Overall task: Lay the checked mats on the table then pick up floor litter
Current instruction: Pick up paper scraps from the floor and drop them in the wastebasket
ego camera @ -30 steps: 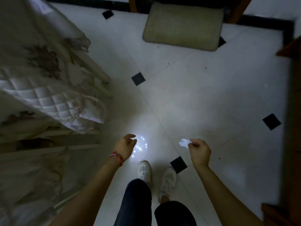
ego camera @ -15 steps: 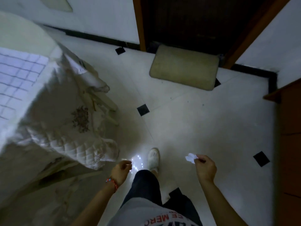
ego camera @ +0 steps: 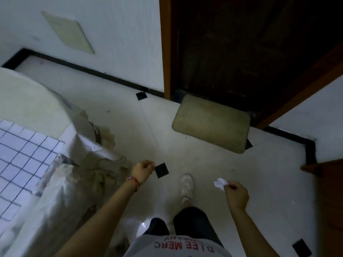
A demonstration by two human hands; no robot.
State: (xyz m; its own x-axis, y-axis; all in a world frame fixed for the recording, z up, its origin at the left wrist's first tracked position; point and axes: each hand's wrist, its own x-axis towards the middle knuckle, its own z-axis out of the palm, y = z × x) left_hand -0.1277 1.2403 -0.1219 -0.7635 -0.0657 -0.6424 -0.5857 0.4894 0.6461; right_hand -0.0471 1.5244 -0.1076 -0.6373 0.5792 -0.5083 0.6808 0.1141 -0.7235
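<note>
Pinching a crumpled white paper scrap [ego camera: 220, 183] between thumb and fingers [ego camera: 232, 185], your right hand [ego camera: 236, 195] holds it above the pale tiled floor [ego camera: 213, 164], just right of your white shoe [ego camera: 187, 185]. Your left hand [ego camera: 142, 171] hangs with fingers curled; whether they hold anything you cannot tell. A checked mat [ego camera: 22, 154] lies on the table [ego camera: 24, 101] at left, cut off by the frame edge. Another small speck [ego camera: 107, 110] lies near the wall, too blurred to identify. A beige doormat [ego camera: 211, 123] sits before the dark doorway.
</note>
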